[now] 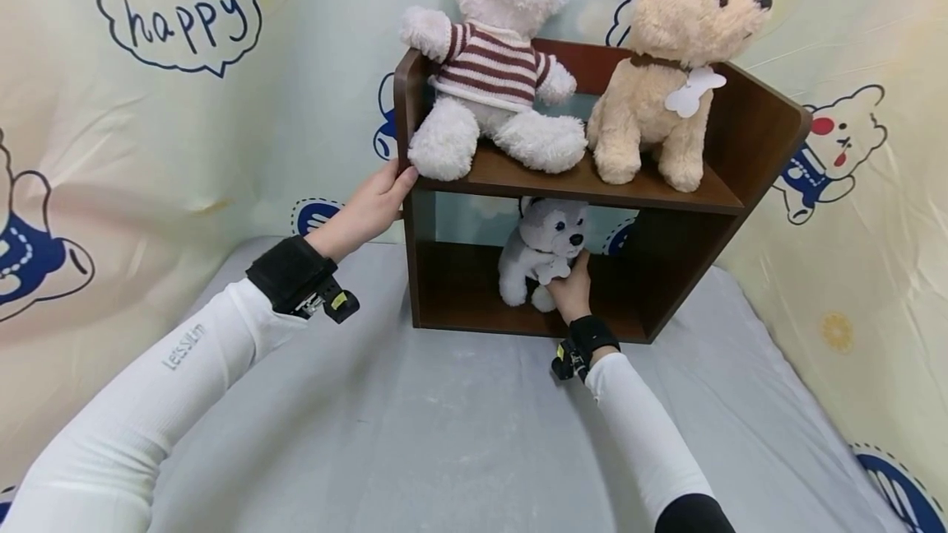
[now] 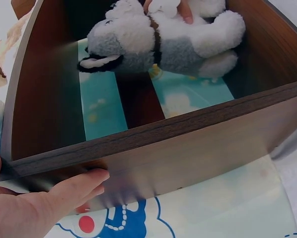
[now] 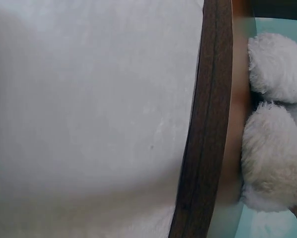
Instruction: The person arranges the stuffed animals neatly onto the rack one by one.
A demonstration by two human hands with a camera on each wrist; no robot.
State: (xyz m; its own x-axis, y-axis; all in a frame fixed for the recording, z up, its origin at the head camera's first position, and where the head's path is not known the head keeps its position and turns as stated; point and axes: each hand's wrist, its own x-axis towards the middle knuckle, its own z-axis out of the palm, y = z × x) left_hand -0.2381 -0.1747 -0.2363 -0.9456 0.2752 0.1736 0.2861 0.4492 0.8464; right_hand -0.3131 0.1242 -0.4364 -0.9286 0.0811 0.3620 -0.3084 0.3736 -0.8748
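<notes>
A grey-and-white plush husky with a dark collar sits upright in the lower compartment of a dark brown wooden shelf. My right hand grips it at its front and side, by the white tag on its chest. Only the husky's white paws show in the right wrist view, with a bit of the hand at the edge. My left hand holds the shelf's left side panel near the middle board. In the left wrist view, its fingers lie along the panel's outer face.
On the upper board sit a white plush bear in a striped sweater and a beige plush dog with a bone-shaped tag. The shelf stands on a grey-covered surface. Behind hangs a printed curtain.
</notes>
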